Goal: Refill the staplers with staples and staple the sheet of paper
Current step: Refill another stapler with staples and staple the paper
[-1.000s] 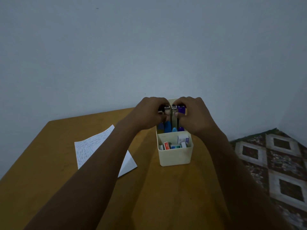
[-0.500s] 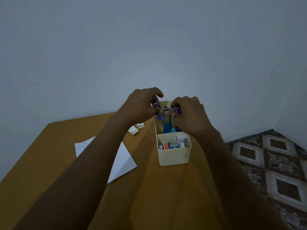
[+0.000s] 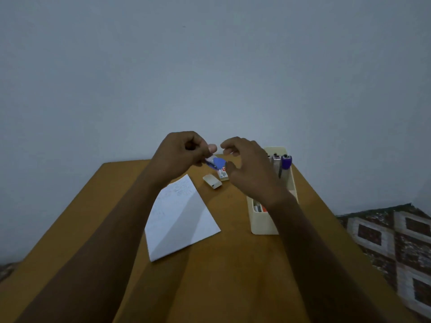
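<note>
Paper: the white sheet of paper [image 3: 179, 217] lies flat on the brown wooden table [image 3: 221, 276], left of the cream plastic organiser box [image 3: 265, 223], likely laid out for stapling; its faint scribble is unreadable
Organiser front: small cartons in the near compartment, a red patch showing, no print legible
Staple boxes: a plain cream cardboard box [image 3: 212, 181] and a red-marked staple box [image 3: 223, 174] lie left of the organiser's far end, handy for the refill; label too small to read
Left hand [image 3: 179, 155]: up left of the organiser, pinching the small blue stapler [image 3: 218, 163] clear of the table, probably to open it
Right hand [image 3: 247, 169]: just beside that stapler, fingers loosely spread, holding nothing
Organiser back: a purple-topped stapler [image 3: 286, 162] stands upright, waiting
</note>
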Available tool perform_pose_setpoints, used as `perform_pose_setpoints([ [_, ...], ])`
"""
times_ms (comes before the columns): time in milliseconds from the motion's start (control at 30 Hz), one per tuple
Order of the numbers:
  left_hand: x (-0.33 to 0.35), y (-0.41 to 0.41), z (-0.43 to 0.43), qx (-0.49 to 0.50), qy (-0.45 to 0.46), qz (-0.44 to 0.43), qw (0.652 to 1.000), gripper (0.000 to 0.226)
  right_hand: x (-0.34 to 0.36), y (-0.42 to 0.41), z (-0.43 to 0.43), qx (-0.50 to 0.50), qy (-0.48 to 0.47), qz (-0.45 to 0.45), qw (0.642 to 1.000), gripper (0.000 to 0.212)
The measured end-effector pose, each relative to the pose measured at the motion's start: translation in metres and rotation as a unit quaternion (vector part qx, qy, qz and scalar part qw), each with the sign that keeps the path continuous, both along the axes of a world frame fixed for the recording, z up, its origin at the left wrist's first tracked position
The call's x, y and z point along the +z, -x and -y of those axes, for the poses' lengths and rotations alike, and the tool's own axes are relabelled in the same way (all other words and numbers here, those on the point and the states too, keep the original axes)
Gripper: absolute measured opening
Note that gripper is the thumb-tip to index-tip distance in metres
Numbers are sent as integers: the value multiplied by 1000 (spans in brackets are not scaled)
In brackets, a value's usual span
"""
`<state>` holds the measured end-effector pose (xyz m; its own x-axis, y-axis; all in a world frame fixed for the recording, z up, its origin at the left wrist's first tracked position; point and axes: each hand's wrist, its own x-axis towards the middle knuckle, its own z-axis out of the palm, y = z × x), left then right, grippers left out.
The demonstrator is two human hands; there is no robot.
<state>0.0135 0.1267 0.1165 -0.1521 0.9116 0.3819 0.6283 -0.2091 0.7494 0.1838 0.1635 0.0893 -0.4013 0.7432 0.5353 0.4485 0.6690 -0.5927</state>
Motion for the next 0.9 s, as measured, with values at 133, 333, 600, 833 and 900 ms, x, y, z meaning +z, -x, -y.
perform_pose_setpoints([
  [133, -30, 34, 18, 4, 36, 165, 986, 29, -22, 41, 4, 69, 63, -41, 995, 27],
  [333, -69, 70, 32, 26, 72, 309, 948, 33, -51, 82, 9, 153, 197, -70, 966, 22],
  [600, -98, 83, 31, 55, 112, 340, 932, 40, -82, 115, 9, 160, 267, -178, 934, 16],
  [833, -107, 93, 31, 27, 108, 199, 974, 21, -89, 113, -1, 201, 307, -193, 910, 16],
  [900, -106, 94, 30, 23, 92, 131, 987, 15, -86, 107, -2, 209, 316, -196, 904, 16],
])
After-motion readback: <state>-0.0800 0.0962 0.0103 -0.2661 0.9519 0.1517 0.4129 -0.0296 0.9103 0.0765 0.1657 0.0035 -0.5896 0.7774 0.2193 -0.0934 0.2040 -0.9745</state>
